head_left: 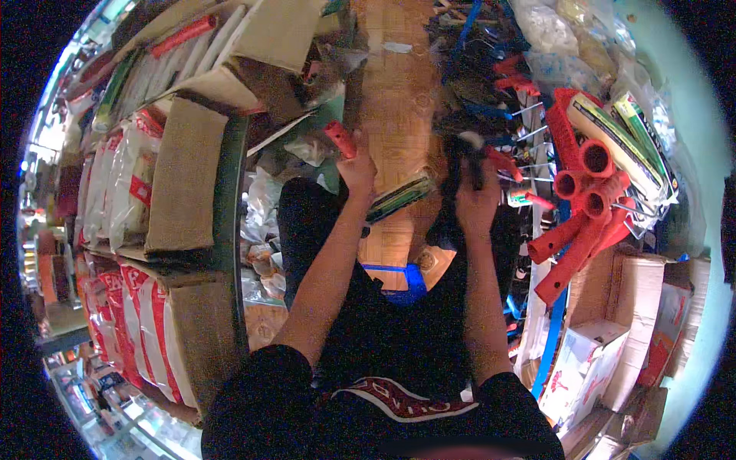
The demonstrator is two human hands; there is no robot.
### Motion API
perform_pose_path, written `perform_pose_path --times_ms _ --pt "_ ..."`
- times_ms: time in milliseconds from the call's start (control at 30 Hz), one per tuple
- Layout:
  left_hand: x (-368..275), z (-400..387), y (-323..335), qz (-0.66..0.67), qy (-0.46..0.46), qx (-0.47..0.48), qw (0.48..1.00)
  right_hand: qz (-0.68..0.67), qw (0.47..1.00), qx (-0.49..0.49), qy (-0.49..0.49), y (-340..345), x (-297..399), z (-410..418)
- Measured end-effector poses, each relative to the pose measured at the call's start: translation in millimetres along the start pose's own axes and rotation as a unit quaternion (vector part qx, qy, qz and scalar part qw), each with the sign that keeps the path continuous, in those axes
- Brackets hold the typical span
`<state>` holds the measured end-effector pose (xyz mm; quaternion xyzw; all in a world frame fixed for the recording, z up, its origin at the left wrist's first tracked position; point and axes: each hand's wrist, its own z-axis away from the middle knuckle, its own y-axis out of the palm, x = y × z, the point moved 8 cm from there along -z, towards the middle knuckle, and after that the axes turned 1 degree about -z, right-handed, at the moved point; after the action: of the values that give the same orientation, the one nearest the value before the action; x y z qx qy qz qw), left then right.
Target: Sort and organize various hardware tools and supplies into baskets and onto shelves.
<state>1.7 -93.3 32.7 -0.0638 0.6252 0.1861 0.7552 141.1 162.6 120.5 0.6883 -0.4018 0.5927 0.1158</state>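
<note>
My left hand (pixel 357 175) is closed around a red plastic handle (pixel 340 140) with a hole near its end. It looks like the handle of a paint roller. Just below and to the right of that hand is a roller sleeve (pixel 401 199) in green printed wrapping; whether it is joined to the handle is hidden. Across the aisle my right hand (pixel 478 198) is at a dark object (pixel 464 158), too blurred to name, and its grip is unclear. Several red paint roller handles (pixel 595 158) stick out in a bunch to the right, beside wrapped roller sleeves (pixel 618 141).
On the left, a shelf (pixel 234 241) carries open cardboard boxes (pixel 187 178) with red-and-white plastic packs (pixel 135 322). A wooden-patterned floor (pixel 397 86) runs between the goods. At lower right stand cardboard cartons (pixel 632 310) and a white box (pixel 583 368). Blue plastic (pixel 411 287) shows between my legs.
</note>
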Motion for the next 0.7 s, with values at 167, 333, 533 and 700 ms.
perform_pose_path --times_ms 167,333,533,700 --pt "11 -7 3 0.057 0.008 0.022 0.998 0.205 0.944 0.216 -0.144 96 25 57" --pt "29 -20 6 0.132 -0.081 0.037 0.987 0.217 0.883 0.405 -0.094 144 -19 81" --pt "-5 -3 21 0.184 -0.087 0.075 0.976 0.301 0.914 0.241 -0.127 109 -16 39" --pt "-25 19 29 0.026 -0.057 0.147 0.987 0.203 0.975 0.088 -0.025 35 -15 4"
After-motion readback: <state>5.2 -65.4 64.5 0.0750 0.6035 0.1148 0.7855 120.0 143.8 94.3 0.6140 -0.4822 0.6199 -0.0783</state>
